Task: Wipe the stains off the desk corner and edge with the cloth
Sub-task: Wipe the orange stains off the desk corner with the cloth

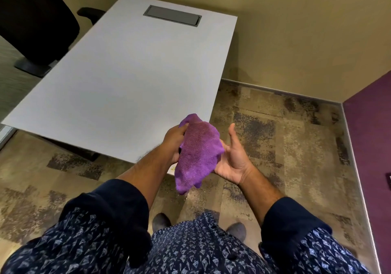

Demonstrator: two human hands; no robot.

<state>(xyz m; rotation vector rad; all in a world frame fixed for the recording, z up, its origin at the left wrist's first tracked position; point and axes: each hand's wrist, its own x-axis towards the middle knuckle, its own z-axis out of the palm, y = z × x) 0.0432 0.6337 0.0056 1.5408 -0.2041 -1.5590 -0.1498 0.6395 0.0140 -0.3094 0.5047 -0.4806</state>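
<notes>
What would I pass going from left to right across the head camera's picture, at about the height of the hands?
Desk → left hand → purple cloth → right hand → patterned carpet → purple wall.

The person wears a dark navy button-up shirt (196, 250) printed all over with small pale blue kite-shaped figures, each trailing a thin tail. A row of small dark round buttons (231, 256) runs down the front placket. The two long sleeves are turned back into plain dark navy cuffs (118, 206) with no print on them, which end below the elbows and leave the forearms bare, with dark hair along them. The bare left hand (174, 142) and bare right hand (234, 159) carry no rings, watch or gloves. Two grey rounded shoe toes (161, 221) show under the shirt hem, well below the hands.
</notes>
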